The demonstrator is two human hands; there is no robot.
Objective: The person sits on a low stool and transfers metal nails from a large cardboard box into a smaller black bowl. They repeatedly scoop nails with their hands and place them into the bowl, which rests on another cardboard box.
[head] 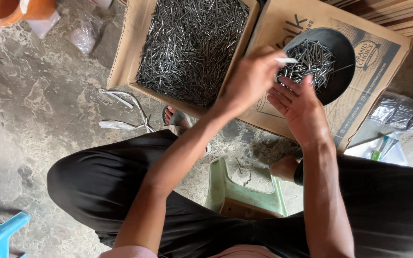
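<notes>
Nails (307,59) heaped in the black bowl (342,45) on the closed carton (359,110) could spill or prick, I judge, since the left hand (249,79) pinches a small white piece (287,60) above them while the right hand (299,107) lies open-fingered just beside the rim.

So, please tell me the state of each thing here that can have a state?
Cardboard box: open, full of loose nails.
Black pan: upright, part filled with nails, resting on a closed carton.
Left hand: fingers pinched on a small white item.
Right hand: open, palm up, at the pan's edge.
</notes>
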